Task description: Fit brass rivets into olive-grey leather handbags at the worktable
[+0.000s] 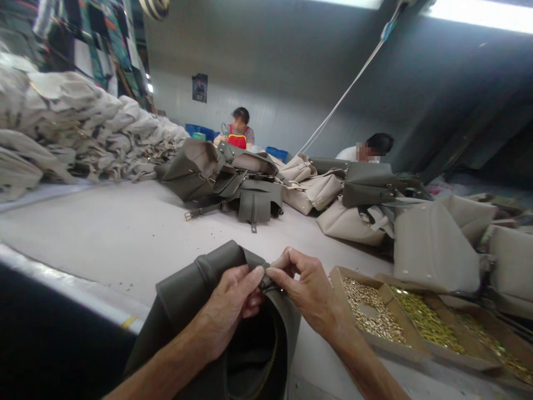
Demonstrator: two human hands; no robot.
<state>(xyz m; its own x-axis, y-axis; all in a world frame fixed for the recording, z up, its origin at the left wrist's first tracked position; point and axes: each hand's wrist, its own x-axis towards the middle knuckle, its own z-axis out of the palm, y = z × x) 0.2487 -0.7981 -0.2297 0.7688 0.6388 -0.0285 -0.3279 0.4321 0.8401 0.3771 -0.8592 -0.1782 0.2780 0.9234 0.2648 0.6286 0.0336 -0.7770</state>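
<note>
A dark grey-green bag (183, 294) stands open at the table's near edge, its mouth facing me. My left hand (235, 297) pinches the bag's upper rim between thumb and fingers. Close beside it, my right hand (306, 283) has thumb and forefinger pressed together at the same spot on the rim. The fingertips of both hands nearly meet there, over a small dark strap or fitting. Whatever small part may lie between the right fingertips is too small to tell.
Cardboard trays of small gold metal pieces (368, 308) lie at the right. Dark bags (254, 203) and beige bags (433, 244) are heaped behind. Pale wrapped items (83, 122) pile up at the left. Two people (238, 130) are at the far side.
</note>
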